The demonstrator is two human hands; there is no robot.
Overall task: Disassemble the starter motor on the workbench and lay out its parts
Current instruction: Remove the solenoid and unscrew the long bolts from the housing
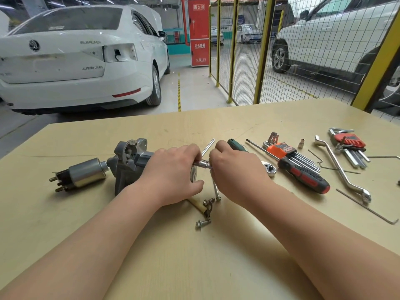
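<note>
Two hands meet at the rear end of the starter motor [129,161], which lies on its side left of centre on the workbench [238,245], with its solenoid [86,173] pointing left. With curled fingers and thumb, the left hand [173,172] grips the motor body. At the motor's end face, the right hand [233,169] pinches the T-handle socket driver [202,163]. One long bolt [215,190], a small bracket [208,205] and a flanged bolt [202,223] lie just in front of the hands
</note>
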